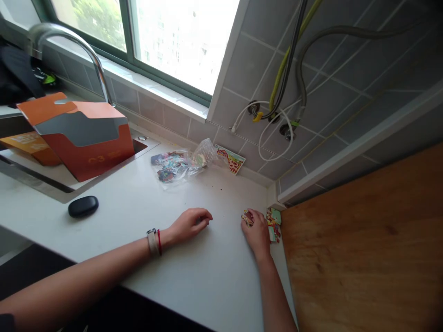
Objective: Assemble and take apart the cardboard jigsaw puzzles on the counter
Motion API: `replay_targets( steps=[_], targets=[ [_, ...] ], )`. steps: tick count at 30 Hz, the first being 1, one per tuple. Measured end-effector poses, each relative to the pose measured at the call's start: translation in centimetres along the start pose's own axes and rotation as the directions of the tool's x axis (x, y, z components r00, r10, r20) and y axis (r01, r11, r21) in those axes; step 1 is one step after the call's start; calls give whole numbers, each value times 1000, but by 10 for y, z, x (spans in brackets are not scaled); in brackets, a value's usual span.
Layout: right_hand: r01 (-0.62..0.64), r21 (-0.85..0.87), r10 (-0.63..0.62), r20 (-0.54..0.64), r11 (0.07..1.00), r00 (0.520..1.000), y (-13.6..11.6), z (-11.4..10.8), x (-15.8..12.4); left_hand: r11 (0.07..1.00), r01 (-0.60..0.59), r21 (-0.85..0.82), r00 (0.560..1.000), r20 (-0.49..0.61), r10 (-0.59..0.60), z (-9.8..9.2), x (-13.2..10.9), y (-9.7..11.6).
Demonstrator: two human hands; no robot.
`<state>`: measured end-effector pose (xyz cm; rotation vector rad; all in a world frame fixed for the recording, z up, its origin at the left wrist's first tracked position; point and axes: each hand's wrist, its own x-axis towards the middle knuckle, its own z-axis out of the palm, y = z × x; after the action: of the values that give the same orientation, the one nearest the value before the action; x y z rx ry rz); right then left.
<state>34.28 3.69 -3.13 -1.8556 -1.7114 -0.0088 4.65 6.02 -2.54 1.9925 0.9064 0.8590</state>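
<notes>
My right hand (256, 230) has its fingers wrapped round a small stack of colourful printed pieces (247, 217) on the white countertop (207, 258). Just right of that hand, more printed pieces (274, 226) lie by the wooden panel. My left hand (191, 224) rests on the counter with fingers curled and a gap between thumb and forefinger; nothing shows in it. Behind the hands lies a clear plastic bag (175, 167) with many colourful pieces inside. A printed card (230, 159) with red and green pictures leans against the tiled wall.
An orange open box (93, 154) stands over the sink at the left, beneath a curved chrome faucet (74, 33). A black oval object (83, 206) sits near the front edge. Hoses (302, 69) hang on the wall; a wooden panel (367, 240) borders the right.
</notes>
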Motion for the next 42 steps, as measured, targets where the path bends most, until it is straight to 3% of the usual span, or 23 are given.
replay_targets(
  steps=[5, 11, 15, 19, 23, 30, 36, 42],
  targets=[
    [-97, -85, 89, -88, 992, 992, 24, -9, 2, 999, 37, -7, 999, -7, -37, -1, 3, 4],
    [-67, -14, 63, -179, 998, 982, 16, -11, 5, 974, 131, -185, 990, 74, -119, -22, 38, 7],
    [-59, 19, 62, -226, 998, 972, 16, -9, 6, 983, 80, -167, 994, -58, -91, -26, 53, -2],
    [-83, -71, 72, -148, 994, 986, 27, -3, 4, 987, 32, -158, 995, -86, -46, -24, 51, -13],
    [-80, -112, 64, -140, 991, 988, 31, -4, 4, 976, 68, -206, 992, -94, -89, -24, 48, -17],
    [-196, -235, 170, -127, 952, 977, 21, -21, -2, 995, -48, -83, 998, 24, 50, -18, 36, -9],
    [-175, -124, 152, -171, 977, 973, 18, -29, 0, 996, -92, 9, 994, 66, 91, -18, 32, 0],
    [-222, -42, 213, -150, 974, 965, 19, -39, 5, 986, -153, 65, 985, 94, 146, -18, 31, 3]
  ],
)
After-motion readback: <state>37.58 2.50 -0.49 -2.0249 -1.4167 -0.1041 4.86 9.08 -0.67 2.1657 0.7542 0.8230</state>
